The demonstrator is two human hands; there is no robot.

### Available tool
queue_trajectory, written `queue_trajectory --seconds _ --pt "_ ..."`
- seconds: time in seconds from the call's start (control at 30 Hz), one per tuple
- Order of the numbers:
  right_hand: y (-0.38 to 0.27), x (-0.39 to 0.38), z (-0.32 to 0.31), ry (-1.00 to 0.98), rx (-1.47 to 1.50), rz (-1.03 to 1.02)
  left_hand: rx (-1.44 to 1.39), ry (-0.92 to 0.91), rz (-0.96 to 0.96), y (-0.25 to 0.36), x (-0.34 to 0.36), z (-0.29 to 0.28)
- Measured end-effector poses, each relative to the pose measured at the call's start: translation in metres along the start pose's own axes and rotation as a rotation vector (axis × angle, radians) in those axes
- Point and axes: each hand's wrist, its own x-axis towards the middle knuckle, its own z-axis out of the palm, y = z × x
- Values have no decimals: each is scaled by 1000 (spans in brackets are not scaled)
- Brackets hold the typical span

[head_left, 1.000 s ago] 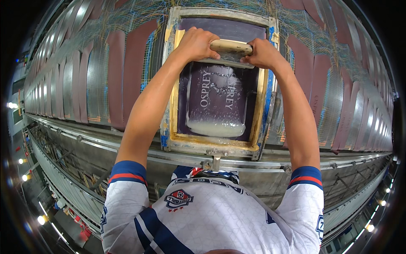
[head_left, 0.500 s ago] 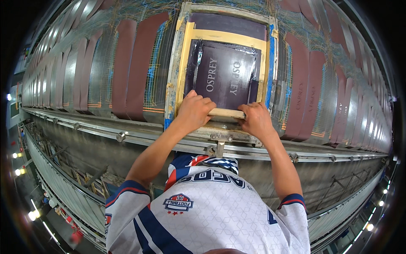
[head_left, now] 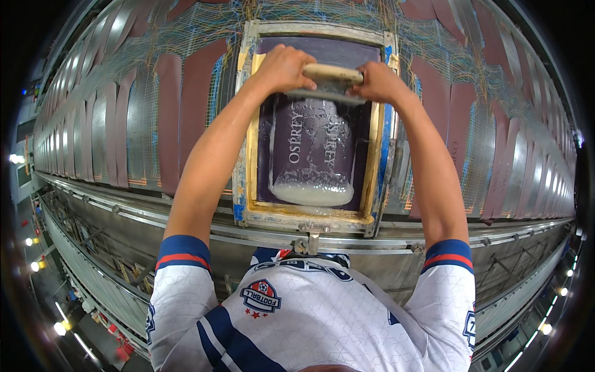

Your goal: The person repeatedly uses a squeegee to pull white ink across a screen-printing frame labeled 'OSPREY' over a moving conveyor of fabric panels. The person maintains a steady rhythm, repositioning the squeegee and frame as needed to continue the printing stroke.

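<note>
My left hand (head_left: pixel 282 68) and right hand (head_left: pixel 380 83) grip either end of a squeegee (head_left: pixel 331 72) with a pale handle, above the far part of a screen-printing frame (head_left: pixel 244 217). The purple mesh (head_left: pixel 317 173) carries two columns of pale lettering and streaks of wet ink. A pool of whitish ink (head_left: pixel 313 193) lies along its near end. Yellow and blue tape lines the worn frame, which is joined by a metal clamp (head_left: pixel 310 242) to the rail below it.
Rows of maroon cut panels (head_left: pixel 168 124) lie on a long metal table either side of the frame, among tangled coloured lines. A metal rail (head_left: pixel 409 247) runs along the near edge. Pipes and a pale trough stand below; small lamps glow at both rims.
Half a second ago my hands and the squeegee were at the frame's near end; now they are at the far end, as a second ago. The whitish pool shows at the near end again.
</note>
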Motion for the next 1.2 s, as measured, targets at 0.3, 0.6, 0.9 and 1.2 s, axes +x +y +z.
queue_trajectory --seconds 0.3,0.6,0.9,1.2 --pt "-2 11 7 75 -34 8 60 87 33 -8 -1 12" --pt "-88 -206 128 95 -119 -110 75 -91 31 105 -227 55" --pt "-40 -232 116 753 248 148 67 243 116 153 -315 55" --pt "34 -217 142 924 447 468 12 188 119 172 -322 68"
